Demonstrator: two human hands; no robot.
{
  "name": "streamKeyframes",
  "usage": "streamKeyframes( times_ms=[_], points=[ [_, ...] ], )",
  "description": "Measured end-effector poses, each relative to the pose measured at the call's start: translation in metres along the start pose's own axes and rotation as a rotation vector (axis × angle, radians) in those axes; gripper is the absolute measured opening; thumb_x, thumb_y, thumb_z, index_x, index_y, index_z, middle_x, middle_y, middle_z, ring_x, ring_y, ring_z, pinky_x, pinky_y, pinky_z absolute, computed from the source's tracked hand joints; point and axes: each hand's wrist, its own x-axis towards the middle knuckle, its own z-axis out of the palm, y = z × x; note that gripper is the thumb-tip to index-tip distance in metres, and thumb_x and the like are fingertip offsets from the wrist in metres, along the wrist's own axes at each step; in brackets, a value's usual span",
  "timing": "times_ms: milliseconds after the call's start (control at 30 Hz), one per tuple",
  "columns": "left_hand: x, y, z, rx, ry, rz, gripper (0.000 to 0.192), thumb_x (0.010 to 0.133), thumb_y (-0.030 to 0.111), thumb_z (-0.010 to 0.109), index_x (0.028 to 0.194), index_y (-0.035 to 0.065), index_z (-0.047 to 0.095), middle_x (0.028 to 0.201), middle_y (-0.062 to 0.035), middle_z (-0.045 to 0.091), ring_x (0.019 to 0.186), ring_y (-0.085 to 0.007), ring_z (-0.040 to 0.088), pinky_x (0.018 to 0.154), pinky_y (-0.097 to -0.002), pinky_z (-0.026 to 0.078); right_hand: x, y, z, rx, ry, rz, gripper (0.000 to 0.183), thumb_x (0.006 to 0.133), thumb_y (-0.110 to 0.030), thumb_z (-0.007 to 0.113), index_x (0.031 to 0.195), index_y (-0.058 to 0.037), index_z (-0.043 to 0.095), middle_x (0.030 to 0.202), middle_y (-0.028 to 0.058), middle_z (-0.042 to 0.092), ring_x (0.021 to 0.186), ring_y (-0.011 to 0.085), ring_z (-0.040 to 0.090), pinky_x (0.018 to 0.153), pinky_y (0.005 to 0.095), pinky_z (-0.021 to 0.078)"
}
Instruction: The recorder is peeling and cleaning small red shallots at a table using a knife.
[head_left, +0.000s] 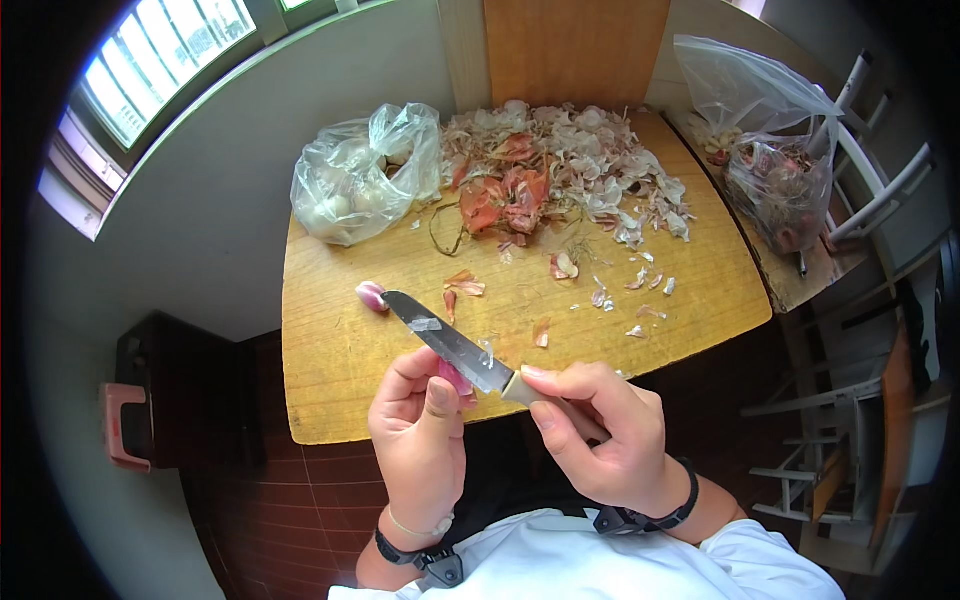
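My right hand (607, 431) grips the pale handle of a kitchen knife (450, 341), its blade pointing up and to the left with bits of thin skin stuck on it. Between the thumb and fingers of my left hand (420, 427) is a small purple shallot (454, 377), partly hidden behind the blade. Another shallot (371, 295), purple and smooth, lies near the table's left side, close to the knife tip in this view. Scraps of reddish skin (465, 283) lie on the wooden table (337, 375) beyond my hands.
At the table's back stands a tied clear plastic bag (352, 187) of pale bulbs, beside a wide heap of papery skins (585, 150). A second clear bag (780, 187) with reddish, rooty contents rests on a surface to the right. Stools (795, 472) stand lower right.
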Motion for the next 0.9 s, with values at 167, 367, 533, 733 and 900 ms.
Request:
streamKeyframes(
  times_ms=[167, 367, 533, 733, 900],
  points=[
    [0.0028, -0.0021, -0.0008, 0.004, -0.007, 0.005, 0.038, 0.11, 0.026, 0.071, 0.136, 0.0005, 0.062, 0.123, -0.0099, 0.073, 0.102, -0.0125, 0.068, 0.091, -0.0284, 0.056, -0.0009, 0.0009, -0.0013, -0.016, -0.016, 0.009, 0.027, 0.099, 0.003, 0.075, 0.126, 0.0012, 0.073, 0.087, 0.0054, 0.072, 0.065, 0.0037, 0.063, 0.056, 0.0216, 0.0488],
    [0.0044, -0.0041, -0.0018, -0.044, 0.06, 0.033, 0.038, 0.109, 0.027, 0.072, 0.135, 0.0008, 0.063, 0.124, -0.0118, 0.074, 0.104, -0.0127, 0.069, 0.092, -0.0287, 0.056, -0.0021, -0.0001, 0.0001, -0.012, -0.024, 0.017, 0.027, 0.1, 0.003, 0.074, 0.127, 0.0012, 0.074, 0.085, 0.0046, 0.071, 0.066, 0.0033, 0.062, 0.057, 0.0213, 0.0486],
    [0.0023, -0.003, -0.0023, -0.041, -0.01, -0.009, 0.036, 0.108, 0.027, 0.072, 0.133, 0.0011, 0.065, 0.126, -0.013, 0.075, 0.106, -0.0128, 0.069, 0.095, -0.0296, 0.057, -0.0008, -0.0007, -0.0003, 0.002, -0.019, 0.023, 0.027, 0.1, 0.003, 0.074, 0.127, 0.0014, 0.074, 0.085, 0.0043, 0.071, 0.065, 0.003, 0.061, 0.056, 0.0215, 0.0476],
    [0.0052, -0.0026, -0.0006, -0.046, 0.038, 0.045, 0.037, 0.109, 0.027, 0.071, 0.136, 0.0017, 0.063, 0.128, -0.0134, 0.074, 0.109, -0.0134, 0.07, 0.098, -0.0312, 0.057, -0.002, 0.0, 0.0016, 0.013, -0.018, 0.023, 0.027, 0.099, 0.002, 0.075, 0.126, 0.0011, 0.074, 0.084, 0.0037, 0.071, 0.064, 0.0024, 0.059, 0.055, 0.021, 0.0453],
    [0.0063, -0.0061, -0.0014, 0.001, 0.048, 0.091, 0.039, 0.11, 0.026, 0.07, 0.139, 0.0015, 0.062, 0.13, -0.0134, 0.074, 0.114, -0.0144, 0.07, 0.1, -0.0323, 0.057, -0.0067, 0.0062, 0.0003, 0.123, -0.081, 0.216, 0.025, 0.102, -0.001, 0.073, 0.127, 0.001, 0.073, 0.085, 0.0017, 0.071, 0.064, 0.0009, 0.057, 0.056, 0.0206, 0.0437]
  ],
)
